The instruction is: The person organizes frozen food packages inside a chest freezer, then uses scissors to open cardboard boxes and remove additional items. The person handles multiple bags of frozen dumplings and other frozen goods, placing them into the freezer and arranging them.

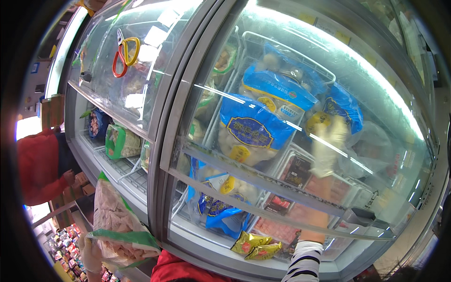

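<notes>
Holding pinkish pieces [113, 210], a creased, green-edged clear-plastic bag [124, 238] is clamped in the left hand [90, 254] at eight o'clock. I cannot tell whether the three-o'clock right hand [330, 142] grips.

You're in a shop, frozen-food section by the look of it. Main evidence: the long grey-framed chest freezer [157, 141] with see-through lids in front of you, lit inside by a bright white strip. White wire baskets [120, 165] divide it, and stock is sorted in groups: blue-and-clear plastic bags of pale round food [256, 127], green-and-white plastic bags [123, 141], shiny gold packets [256, 245]. Down to your left, many small multicoloured packets [68, 246] sit massed like display goods. Beyond, you get brown cardboard boxes [51, 110] and another person in red sleeves [40, 164].
</notes>
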